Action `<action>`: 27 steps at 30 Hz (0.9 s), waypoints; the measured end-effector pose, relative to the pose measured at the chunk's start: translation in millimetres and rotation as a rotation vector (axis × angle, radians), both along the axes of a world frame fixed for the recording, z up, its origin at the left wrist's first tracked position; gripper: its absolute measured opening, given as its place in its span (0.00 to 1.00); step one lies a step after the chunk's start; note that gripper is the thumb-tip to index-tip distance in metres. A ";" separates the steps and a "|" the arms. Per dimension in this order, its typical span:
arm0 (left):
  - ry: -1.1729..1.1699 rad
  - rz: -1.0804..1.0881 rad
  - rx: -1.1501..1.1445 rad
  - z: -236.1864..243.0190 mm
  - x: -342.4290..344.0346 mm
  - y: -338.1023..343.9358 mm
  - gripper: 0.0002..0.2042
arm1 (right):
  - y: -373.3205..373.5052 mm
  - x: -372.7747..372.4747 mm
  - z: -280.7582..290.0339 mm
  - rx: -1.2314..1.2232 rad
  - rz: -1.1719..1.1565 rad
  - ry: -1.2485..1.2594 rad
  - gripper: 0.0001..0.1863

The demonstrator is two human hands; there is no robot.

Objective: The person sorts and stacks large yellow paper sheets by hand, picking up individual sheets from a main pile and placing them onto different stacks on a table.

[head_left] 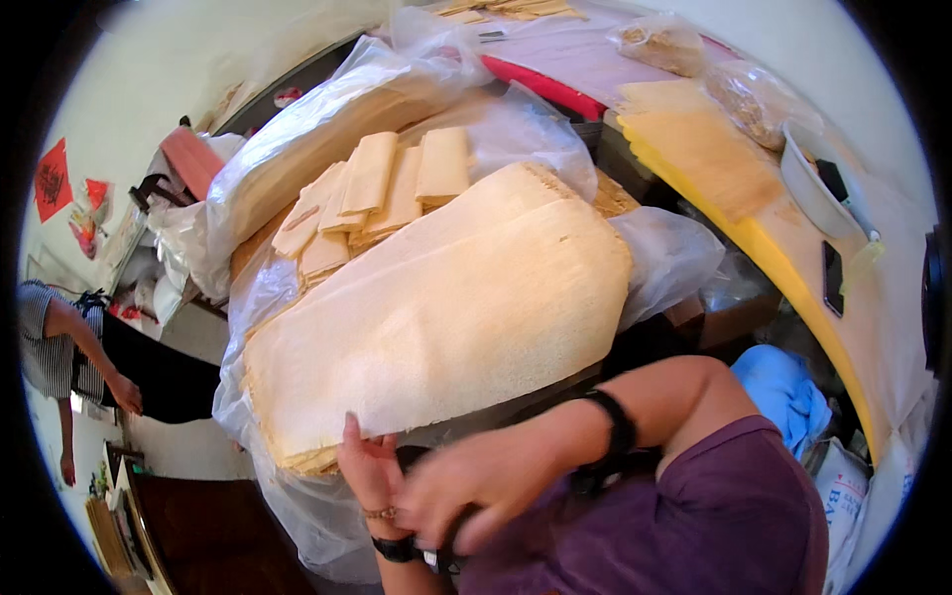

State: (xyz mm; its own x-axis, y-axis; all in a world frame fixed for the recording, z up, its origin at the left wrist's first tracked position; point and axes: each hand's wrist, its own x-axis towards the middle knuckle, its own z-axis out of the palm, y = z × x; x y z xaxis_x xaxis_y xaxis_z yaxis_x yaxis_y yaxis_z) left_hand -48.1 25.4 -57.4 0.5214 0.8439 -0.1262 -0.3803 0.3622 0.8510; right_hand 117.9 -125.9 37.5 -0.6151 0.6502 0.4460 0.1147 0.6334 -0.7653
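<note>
A stack of large, thin cream-coloured sheets (436, 317) lies slantwise in front of me, cut off at its corners. Beside its near left edge is my left hand (367, 468), fingers apart and one fingertip overlapping the sheet's border; whether it touches cannot be told. A beaded bracelet and a black band circle that wrist. My right hand (481, 486), blurred by motion, crosses over the left wrist, and its fingers are too smeared to read. Another black band (617, 421) is on the right wrist. Nothing can be made out in either hand.
Folded cream pieces (369, 183) lie beyond the stack, near a plastic-covered pile (307, 149). At right, a yellow-edged table (764, 248) bears a white basin (808, 188), a phone (833, 278) and bagged crumbs (659, 45). Another person (79, 337) stands at left.
</note>
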 end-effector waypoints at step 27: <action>0.271 -0.485 -0.173 6.7 -86.4 45.5 0.22 | -238.3 222.9 -15.4 0.188 -2.063 -0.572 0.08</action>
